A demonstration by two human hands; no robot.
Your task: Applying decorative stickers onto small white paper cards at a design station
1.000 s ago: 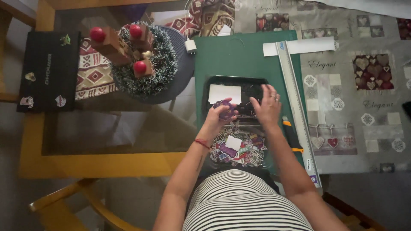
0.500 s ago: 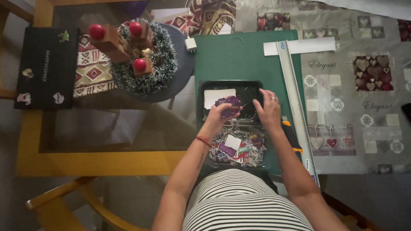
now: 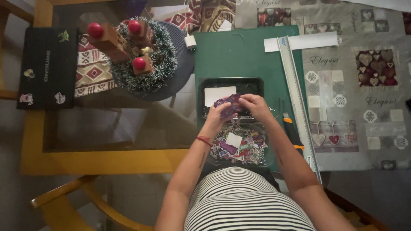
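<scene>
Purple sticker (image 3: 229,105) | pinched between left hand (image 3: 219,114) and right hand (image 3: 253,105) | above tray (image 3: 257,83)

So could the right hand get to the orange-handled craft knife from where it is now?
Probably yes. The right hand is busy holding a purple sticker together with the left hand, but the craft knife lies uncovered on the green cutting mat just to its right, beside the metal ruler.

Glass-topped wooden table (image 3: 107,160) (dimly lit), wooden chair (image 3: 72,203) below.
</scene>
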